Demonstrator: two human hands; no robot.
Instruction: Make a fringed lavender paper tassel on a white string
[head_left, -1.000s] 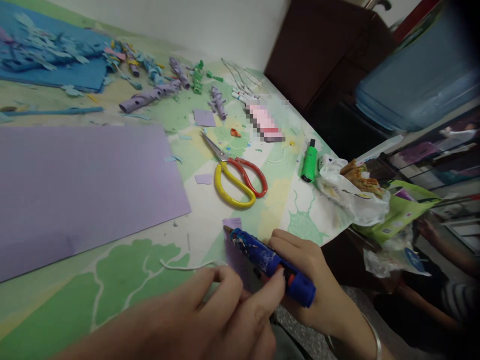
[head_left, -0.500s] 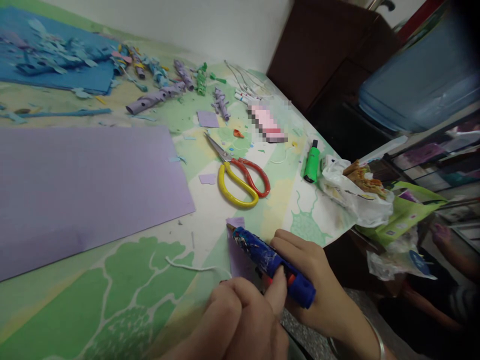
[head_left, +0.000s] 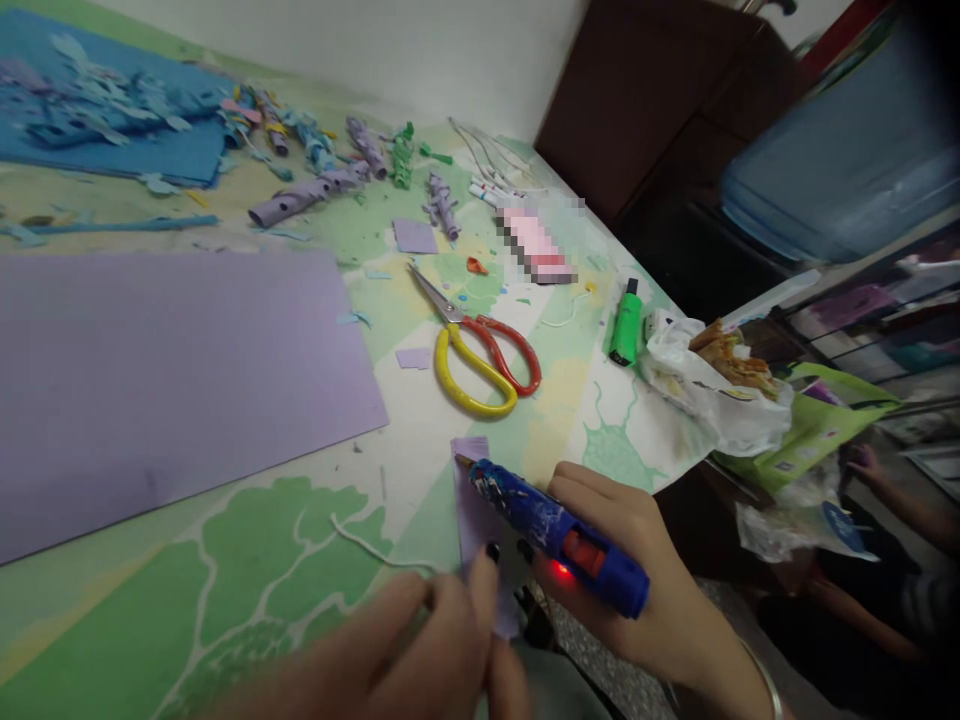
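Observation:
A blue glue gun (head_left: 555, 530) with a lit red light is held in my right hand (head_left: 622, 550), its fingers wrapped round the body. The gun's tip rests at the upper end of a narrow purple paper strip (head_left: 471, 510). My left hand (head_left: 420, 640), partly blurred, pinches the lower part of that strip near the table edge. A thin white string (head_left: 375, 552) runs along the table to my left fingers. Scissors with yellow and red handles (head_left: 476, 365) lie beyond the strip.
A large purple sheet (head_left: 180, 380) covers the left. Rolled paper pieces (head_left: 307, 195) and a blue sheet (head_left: 172, 160) lie farther back. A green marker (head_left: 626, 322) and a white plastic bag (head_left: 712, 390) are at right. A person's arm (head_left: 900, 500) shows beyond.
My left hand has left the glue gun's rear and moved down-left onto the strip. The gun's red light now shows, and its rear end has shifted slightly right.

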